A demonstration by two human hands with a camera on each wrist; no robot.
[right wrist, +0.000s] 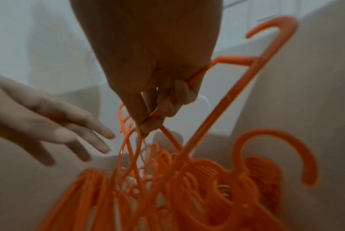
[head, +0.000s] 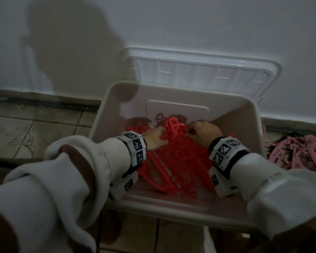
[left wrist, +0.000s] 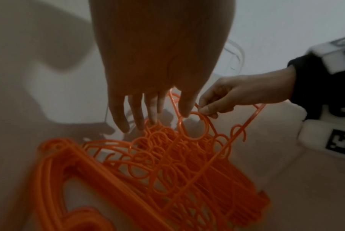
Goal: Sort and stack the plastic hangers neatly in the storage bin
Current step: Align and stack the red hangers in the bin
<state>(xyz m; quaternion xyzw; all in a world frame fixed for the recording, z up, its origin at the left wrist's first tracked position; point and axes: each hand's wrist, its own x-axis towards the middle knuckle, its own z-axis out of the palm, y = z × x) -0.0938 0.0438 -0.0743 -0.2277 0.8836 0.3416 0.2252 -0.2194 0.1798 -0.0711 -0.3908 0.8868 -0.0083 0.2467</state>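
A pile of red-orange plastic hangers (head: 173,161) lies inside the white storage bin (head: 106,106). My right hand (head: 202,134) pinches the top orange hanger (right wrist: 236,96) by its thin bar and holds it tilted above the pile (right wrist: 167,195). In the left wrist view the right hand (left wrist: 226,100) grips that hanger (left wrist: 191,125) near its loop. My left hand (head: 153,139) is spread with straight fingers (left wrist: 138,115) just over the hanger hooks, fingertips touching or nearly touching them. From the right wrist the left hand (right wrist: 55,125) shows beside the held hanger.
The bin's clear lid (head: 199,73) leans against the white wall behind it. A heap of pink hangers (head: 297,154) lies on the tiled floor to the right of the bin. Tiled floor (head: 35,128) stretches to the left.
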